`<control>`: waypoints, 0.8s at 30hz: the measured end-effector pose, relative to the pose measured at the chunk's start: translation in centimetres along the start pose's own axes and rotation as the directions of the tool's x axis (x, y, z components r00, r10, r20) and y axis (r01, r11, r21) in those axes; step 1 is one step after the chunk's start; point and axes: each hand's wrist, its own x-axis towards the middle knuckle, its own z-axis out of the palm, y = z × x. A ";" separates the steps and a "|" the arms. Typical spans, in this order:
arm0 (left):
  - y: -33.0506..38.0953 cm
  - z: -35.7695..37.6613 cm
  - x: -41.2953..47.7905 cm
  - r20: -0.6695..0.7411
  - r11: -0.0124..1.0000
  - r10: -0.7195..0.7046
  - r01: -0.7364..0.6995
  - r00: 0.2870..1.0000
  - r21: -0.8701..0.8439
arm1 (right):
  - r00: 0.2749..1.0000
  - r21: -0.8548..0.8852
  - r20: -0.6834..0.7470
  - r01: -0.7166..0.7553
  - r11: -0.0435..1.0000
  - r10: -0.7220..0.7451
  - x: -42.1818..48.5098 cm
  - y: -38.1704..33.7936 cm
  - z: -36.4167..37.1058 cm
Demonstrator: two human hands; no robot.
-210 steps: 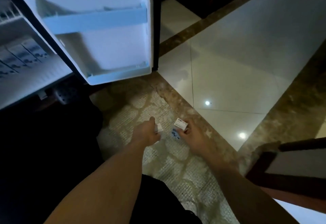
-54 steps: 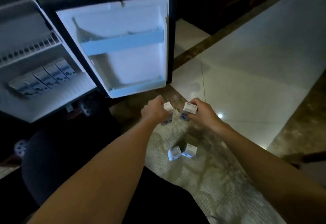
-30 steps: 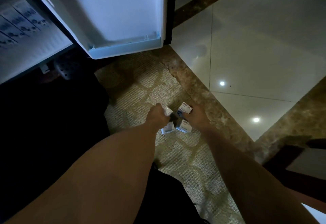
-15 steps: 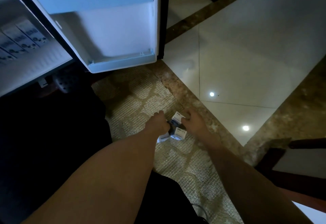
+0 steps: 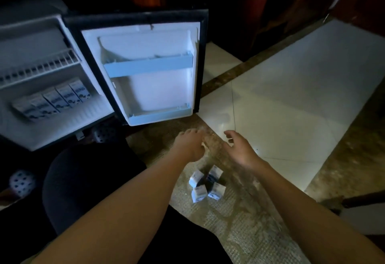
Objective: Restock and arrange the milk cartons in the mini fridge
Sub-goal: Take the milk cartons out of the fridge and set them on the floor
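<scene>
A glossy white tiled floor [image 5: 291, 101] borders a woven, patterned rug [image 5: 239, 232] before an open mini fridge [image 5: 41, 126], its white plastic door [image 5: 145, 84] swung wide. Five boxy milk cartons [image 5: 54, 100] line the ribbed lower shelf; four more cartons [image 5: 206, 184] cluster on the rug. Above them hover the left hand [image 5: 190, 145] and right hand [image 5: 239, 149], both loosely spread, holding nothing.

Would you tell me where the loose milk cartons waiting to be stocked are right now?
Four loose milk cartons stand clustered on the patterned rug, just below both empty hands, right of the person's dark-clothed knee and in front of the open fridge door.
</scene>
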 end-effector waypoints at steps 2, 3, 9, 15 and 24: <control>-1.7 -2.3 -0.7 -0.051 0.998 -0.012 0.015 0.999 0.055 | 1.000 0.010 -0.011 0.024 1.000 -0.024 0.5 -2.3 -0.7; -2.6 -3.5 -1.0 -0.077 0.996 -0.018 0.025 0.997 0.085 | 0.999 0.007 -0.015 0.051 0.999 -0.051 0.9 -3.5 -0.9; -6.2 -10.6 -3.2 -0.184 0.982 -0.051 0.083 0.982 0.172 | 0.969 -0.067 -0.024 0.245 0.967 -0.247 2.8 -12.1 -0.8; -11.0 -16.5 -6.7 -0.234 0.979 -0.120 0.154 0.965 0.131 | 0.895 -0.130 0.063 0.446 0.885 -0.442 5.2 -20.4 0.9; -21.0 -18.8 -11.3 -0.277 0.949 -0.259 0.298 0.925 0.107 | 0.780 -0.200 0.210 0.624 0.755 -0.589 7.7 -31.0 7.2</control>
